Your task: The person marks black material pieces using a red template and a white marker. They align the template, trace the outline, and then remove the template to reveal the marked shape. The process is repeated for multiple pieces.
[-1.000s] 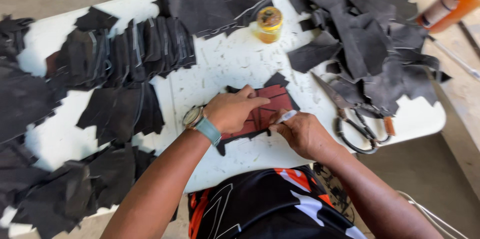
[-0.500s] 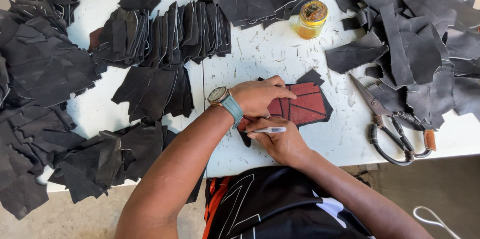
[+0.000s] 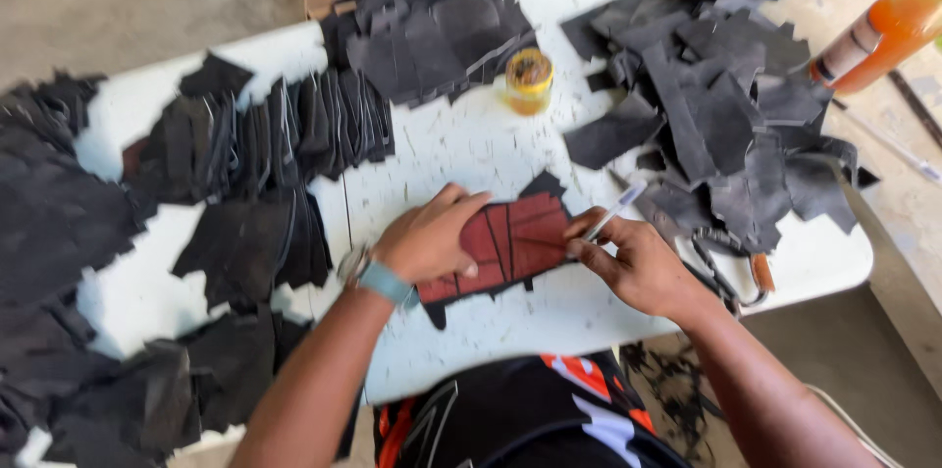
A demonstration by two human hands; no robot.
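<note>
I see the left hand [image 3: 427,240] pressed flat on a reddish-brown template [image 3: 510,244] that lies on a dark cut piece [image 3: 543,185] near the front edge of the white counter [image 3: 471,149], just ahead of my torso. Its grip is not a pinch at all: the fingers are spread and bearing down, holding the template in place by pressure alone. The right hand [image 3: 640,267] sits touching the template's right end, its grip narrow and closed around a white pen [image 3: 616,211] that points up and away toward the far side. My first worry is slip: only 1 palm pins the template, so I judge a sideways push from the pen tip could shift it over the dark piece beneath and spoil the traced outline. The second is that the dark piece shows only at the top corner and bottom edge, so I cannot tell whether it is fully covered or skewed. Scissors [image 3: 731,267] lie just beside the right wrist, partly hidden, and an elbow swing could knock them off the counter's edge. A small yellow jar [image 3: 529,80] stands well apart behind, close to stacks of black pieces [image 3: 294,130], where a spill would foul them.
</note>
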